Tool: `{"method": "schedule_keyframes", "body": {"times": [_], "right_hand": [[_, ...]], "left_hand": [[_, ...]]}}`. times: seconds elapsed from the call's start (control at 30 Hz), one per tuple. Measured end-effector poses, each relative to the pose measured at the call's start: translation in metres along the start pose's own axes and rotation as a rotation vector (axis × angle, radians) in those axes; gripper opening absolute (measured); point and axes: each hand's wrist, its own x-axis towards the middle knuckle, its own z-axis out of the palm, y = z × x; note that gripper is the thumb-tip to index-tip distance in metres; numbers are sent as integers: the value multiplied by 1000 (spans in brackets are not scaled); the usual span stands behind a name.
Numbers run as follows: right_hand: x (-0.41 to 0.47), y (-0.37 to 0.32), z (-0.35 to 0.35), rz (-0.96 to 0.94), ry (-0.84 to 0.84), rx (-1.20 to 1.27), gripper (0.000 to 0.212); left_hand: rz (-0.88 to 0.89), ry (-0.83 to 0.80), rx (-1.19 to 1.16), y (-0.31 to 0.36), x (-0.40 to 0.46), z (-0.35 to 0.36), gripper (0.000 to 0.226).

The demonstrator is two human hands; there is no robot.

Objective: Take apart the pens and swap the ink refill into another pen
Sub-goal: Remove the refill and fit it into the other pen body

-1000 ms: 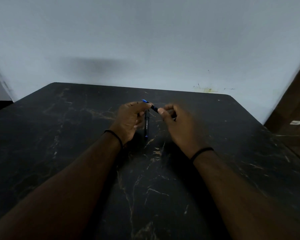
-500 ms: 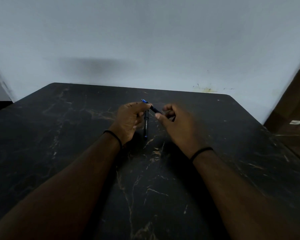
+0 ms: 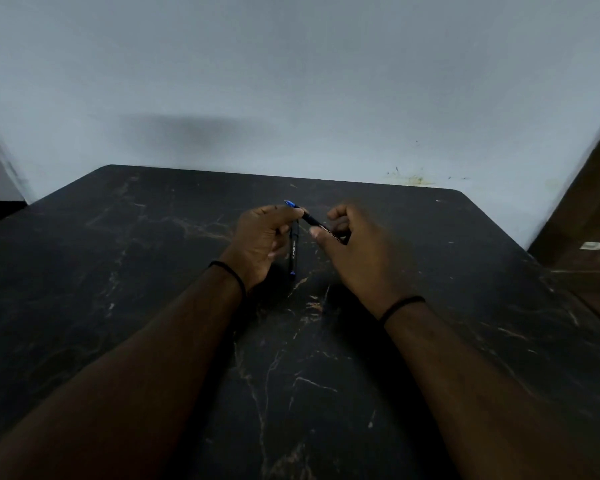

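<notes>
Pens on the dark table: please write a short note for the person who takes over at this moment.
Left hand: pinches the blue-tipped end of the held pen.
Right hand: grips the same pen's other end.
Second pen: lies on the table between the hands, partly hidden by the left hand.
Done: nothing visibly apart yet.
Left: open both pens, swap the refill, probably close them again.

One wide-angle view looks forward and down from the person's head, over both forearms toward the far wall [image 3: 291, 81]. It sits close above the near edge of the dark counter [image 3: 118, 323], whose far corners curve with the lens.
</notes>
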Motion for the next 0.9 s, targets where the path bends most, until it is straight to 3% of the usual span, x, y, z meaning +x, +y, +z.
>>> {"method": "schedule_keyframes", "body": {"times": [0.23,0.43,0.6,0.77,0.9], "right_hand": [[0,-1,-3,18,-47,-35,20],[-1,-2,-5,-12,-64,-91,19],[-1,-5,-5,-1,-36,-18,17],[-2,-6,-7,-39,-3,-1,4],[-3,-9,-8,-12,-3,-34,5]], "left_hand": [[4,-10,-4,-2,0,0,35],[-15,-10,0,1,-2,0,18],[-9,4,11,1,-4,2,35],[-8,8,32,5,-7,4,14],[20,8,10,7,-10,10,21]]}}
